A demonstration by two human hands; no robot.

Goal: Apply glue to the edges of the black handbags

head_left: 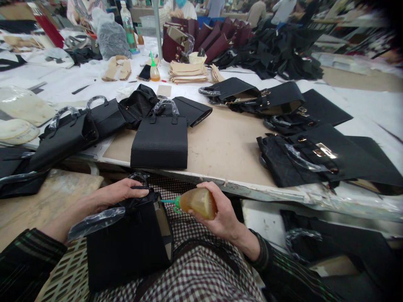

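Note:
A black handbag (126, 247) rests on my lap, its handles wrapped in clear plastic. My left hand (118, 193) grips the bag's top edge, fingers closed over it. My right hand (220, 214) is wrapped round a squeeze bottle of amber glue (197, 202). The bottle's green nozzle points left and touches the bag's open side near the top.
A finished black handbag (159, 142) stands on the brown board (226, 147) ahead. More black bags lie left (66, 134) and right (315, 159). A second glue bottle (154, 71), card pieces (188, 71) and maroon bags (208, 40) sit farther back. People work beyond.

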